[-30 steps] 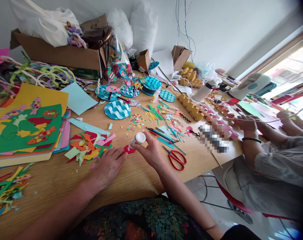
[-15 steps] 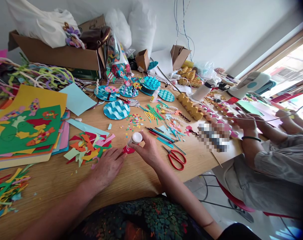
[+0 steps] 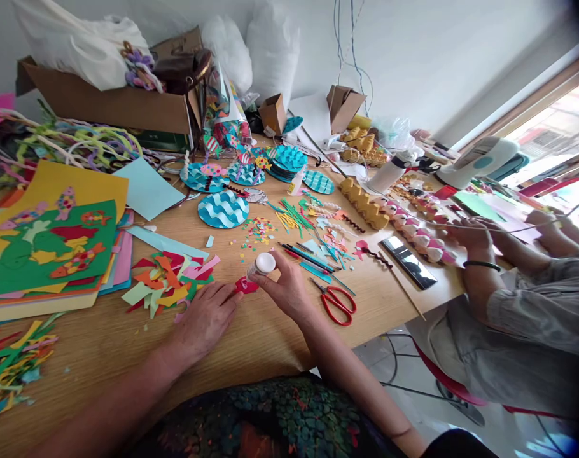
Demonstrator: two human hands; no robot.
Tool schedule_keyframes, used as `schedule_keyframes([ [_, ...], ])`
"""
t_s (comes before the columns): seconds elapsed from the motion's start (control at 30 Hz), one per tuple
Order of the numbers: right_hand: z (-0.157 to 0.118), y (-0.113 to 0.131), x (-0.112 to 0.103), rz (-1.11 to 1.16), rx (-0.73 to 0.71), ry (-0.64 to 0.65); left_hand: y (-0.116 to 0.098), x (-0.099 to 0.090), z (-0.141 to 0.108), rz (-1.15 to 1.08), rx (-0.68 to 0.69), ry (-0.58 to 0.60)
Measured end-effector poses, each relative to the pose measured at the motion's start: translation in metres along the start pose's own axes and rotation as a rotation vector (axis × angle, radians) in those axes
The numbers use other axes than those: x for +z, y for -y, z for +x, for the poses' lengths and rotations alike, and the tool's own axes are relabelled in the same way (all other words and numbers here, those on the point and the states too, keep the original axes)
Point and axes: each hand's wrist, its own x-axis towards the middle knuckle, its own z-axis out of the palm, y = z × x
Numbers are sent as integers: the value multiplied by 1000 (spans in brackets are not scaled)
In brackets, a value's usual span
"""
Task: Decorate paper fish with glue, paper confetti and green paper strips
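Observation:
My right hand (image 3: 287, 286) is closed round a small white glue bottle (image 3: 263, 264), tilted with its round white end toward me. Below the bottle a small red paper cut-out (image 3: 246, 285) lies on the table, with a pale mark on it. Fingers of my left hand (image 3: 210, 315) are together and hold the cut-out's left edge against the table. Part of the cut-out is hidden under them. To the right of my right hand lie red-handled scissors (image 3: 338, 306), with several pens (image 3: 305, 256) just beyond it.
Paper scraps (image 3: 168, 283) lie left of my hands, near stacked coloured paper (image 3: 120, 254). Tiny confetti (image 3: 259, 230) and a wavy blue disc (image 3: 223, 210) are farther back. A phone (image 3: 408, 262) lies at right, near a co-worker's hand (image 3: 471, 234).
The glue bottle has shifted slightly to the right in my right hand, showing more of the red cut-out. My left hand stays almost still.

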Motion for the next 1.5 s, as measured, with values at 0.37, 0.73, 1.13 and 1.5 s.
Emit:
schedule_keyframes([
  [0.37, -2, -4, -8, -37, 6, -11, 1, -1, 0, -3, 26, -29],
  [0.73, -7, -11, -14, -57, 9, -29, 2, -1, 1, 32, 51, -51],
  [1.13, -11, -1, -17, -38, 22, 60, 3, 1, -1, 46, 41, 0],
  [1.5, -13, -1, -16, -36, 26, 72, 3, 1, 0, 10, 22, 18],
])
